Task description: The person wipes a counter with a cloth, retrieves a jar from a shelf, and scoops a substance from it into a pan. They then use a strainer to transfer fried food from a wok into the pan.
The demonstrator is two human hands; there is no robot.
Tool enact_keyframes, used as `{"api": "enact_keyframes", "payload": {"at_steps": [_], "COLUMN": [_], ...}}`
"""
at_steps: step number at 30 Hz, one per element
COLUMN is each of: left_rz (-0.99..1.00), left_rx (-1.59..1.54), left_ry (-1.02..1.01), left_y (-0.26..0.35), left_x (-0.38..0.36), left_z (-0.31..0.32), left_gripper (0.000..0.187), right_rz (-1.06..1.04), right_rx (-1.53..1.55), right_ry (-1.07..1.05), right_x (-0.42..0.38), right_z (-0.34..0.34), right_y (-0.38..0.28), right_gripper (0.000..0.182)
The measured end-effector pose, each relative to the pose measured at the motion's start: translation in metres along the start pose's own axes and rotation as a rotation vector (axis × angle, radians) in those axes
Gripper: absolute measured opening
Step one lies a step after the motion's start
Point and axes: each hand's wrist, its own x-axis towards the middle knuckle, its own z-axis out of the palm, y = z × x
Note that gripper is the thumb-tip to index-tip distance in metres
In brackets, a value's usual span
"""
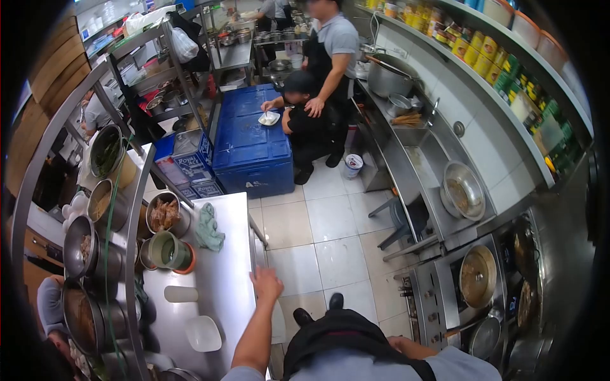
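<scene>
My left hand (pixel 267 284) is at the right edge of the steel worktable (pixel 219 254), fingers loosely spread and holding nothing. Nearest to it on the table are a white square bowl (pixel 204 334), a pale upright container (pixel 181 294) and a crumpled green cloth (pixel 210 227). My right hand (pixel 399 345) rests by my waist at the apron, its fingers mostly hidden. To its right is the stove (pixel 436 298), bearing a pan of pale liquid (pixel 478 277).
A person crouches by a blue chest (pixel 254 155) over a white bowl (pixel 269 119); another person stands behind, hand on that shoulder. A sink counter (pixel 416 149) with a metal basin (pixel 462 190) lines the right wall. A stool (pixel 397 219) and a tub (pixel 353 166) stand on the floor.
</scene>
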Motion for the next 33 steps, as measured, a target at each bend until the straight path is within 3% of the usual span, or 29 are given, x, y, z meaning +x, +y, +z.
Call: {"api": "enact_keyframes", "payload": {"at_steps": [2, 3, 4, 5, 7, 8, 10, 11, 13, 15, 16, 17, 18, 20, 21, 23, 25, 27, 28, 29, 31, 33], "left_rz": [0.014, -0.083, -0.002, 0.123, 0.257, 0.264, 0.533, 0.548, 0.231, 0.554, 0.563, 0.382, 0.4, 0.116, 0.168, 1.155, 1.401, 0.375, 0.585, 0.64, 0.863, 0.841], "left_rx": [-0.079, -0.318, -0.309, -0.449, -0.499, -0.488, -0.487, -0.474, -0.475, -0.266, -0.255, -0.024, -0.004, 0.253, 0.294, 0.635, 0.749, 0.061, 0.115, 0.156, 0.148, 0.151], "left_ry": [-0.215, -0.424, -0.543, -0.932, -1.262, -1.26, -1.115, -1.114, -1.169, -1.173, -1.183, -1.212, -1.221, -1.102, -1.118, -1.099, -1.171, -1.192, -1.142, -1.165, -1.013, -1.096], "left_y": [0.017, 0.012, -0.005, -0.007, 0.005, 0.001, -0.012, -0.011, -0.012, -0.05, -0.056, -0.064, -0.064, -0.031, -0.022, 0.006, 0.059, 0.105, 0.098, 0.11, 0.138, 0.183], "left_x": [-0.052, -0.078, -0.113, -0.132, -0.189, -0.208, -0.229, -0.227, -0.232, -0.225, -0.236, -0.226, -0.238, -0.235, -0.243, -0.253, -0.287, -0.335, -0.337, -0.342, -0.349, -0.35], "left_z": [0.025, 0.068, 0.14, 0.161, 0.151, 0.165, 0.198, 0.193, 0.181, 0.225, 0.244, 0.23, 0.238, 0.204, 0.203, 0.207, 0.191, 0.166, 0.211, 0.221, 0.234, 0.22], "left_gripper": [0.043, 0.043, 0.046, 0.05, 0.052, 0.052, 0.052, 0.052, 0.056, 0.059, 0.059, 0.055, 0.055, 0.045, 0.045, 0.038, 0.039, 0.041, 0.044, 0.044, 0.039, 0.038], "right_rz": [-0.01, -0.006, -0.002, -0.009, -0.101, -0.11, -0.222, -0.234, -0.369, -0.427, -0.402, -0.379, -0.357, -0.363, -0.365, -0.345, -0.007, -0.085, -0.134, -0.177, -0.114, -0.054], "right_rx": [0.016, 0.196, 0.377, 0.383, 0.095, 0.104, 0.223, 0.236, 0.265, 0.294, 0.291, 0.292, 0.289, 0.207, 0.108, 0.396, 0.571, 0.736, 0.84, 0.927, 1.099, 1.227], "right_ry": [-0.021, 0.014, 0.047, 0.047, 0.06, 0.058, 0.059, 0.059, 0.08, 0.089, 0.079, 0.068, 0.078, 0.044, 0.011, -0.048, 0.058, 0.091, 0.189, 0.295, 0.336, 0.371], "right_x": [0.016, 0.04, 0.058, 0.059, 0.051, 0.046, 0.04, 0.04, 0.042, 0.045, 0.047, 0.051, 0.059, 0.146, 0.16, 0.166, 0.165, 0.196, 0.209, 0.216, 0.181, 0.164], "right_z": [-0.004, -0.014, -0.021, -0.025, -0.03, -0.029, -0.028, -0.026, -0.018, -0.005, 0.003, 0.009, 0.017, 0.017, 0.025, 0.055, 0.091, 0.124, 0.146, 0.167, 0.185, 0.199], "right_y": [0.027, 0.035, 0.046, 0.055, 0.055, 0.058, 0.069, 0.077, 0.104, 0.144, 0.166, 0.19, 0.221, 0.312, 0.353, 0.437, 0.505, 0.594, 0.631, 0.655, 0.659, 0.658], "right_gripper": [0.037, 0.039, 0.041, 0.041, 0.043, 0.043, 0.042, 0.042, 0.038, 0.036, 0.039, 0.042, 0.043, 0.042, 0.041, 0.04, 0.04, 0.042, 0.041, 0.039, 0.037, 0.034]}}
